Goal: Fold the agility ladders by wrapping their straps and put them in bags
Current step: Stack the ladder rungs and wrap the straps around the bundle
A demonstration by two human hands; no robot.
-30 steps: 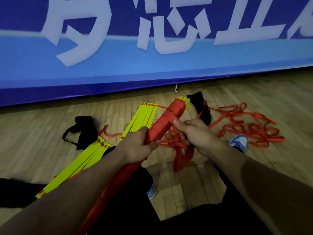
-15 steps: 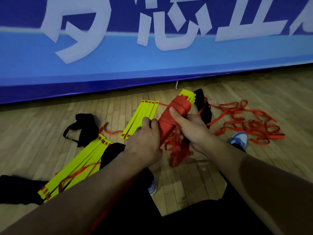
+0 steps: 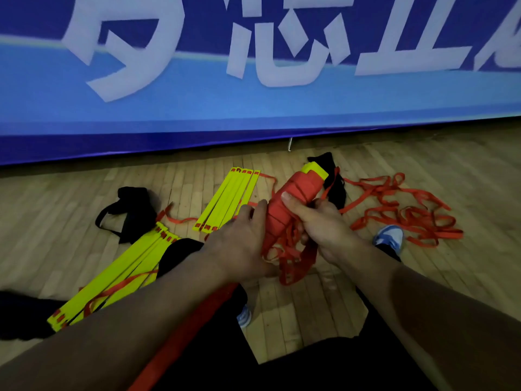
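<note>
While my hands are moving up the bundle, my left hand (image 3: pixel 239 244) has slid from low on the stick part to right beside my right hand (image 3: pixel 318 227). That tells me the wrapping is getting near the top end. My right grip is curling around the wrapped ladder (image 3: pixel 293 198), thumb on top, and pinching loose red strap (image 3: pixel 290 258) that is hanging in floppy loops. My left grip is pressing against the bundle's side; I cannot tell how tightly. The bundle is hard and long, with flat yellow rungs poking out its far end. More yellow rungs (image 3: pixel 228 198) and a messy strap pile (image 3: pixel 400 213) are lying on the wooden floor (image 3: pixel 465 170), near two soft black bags (image 3: pixel 135 207).
</note>
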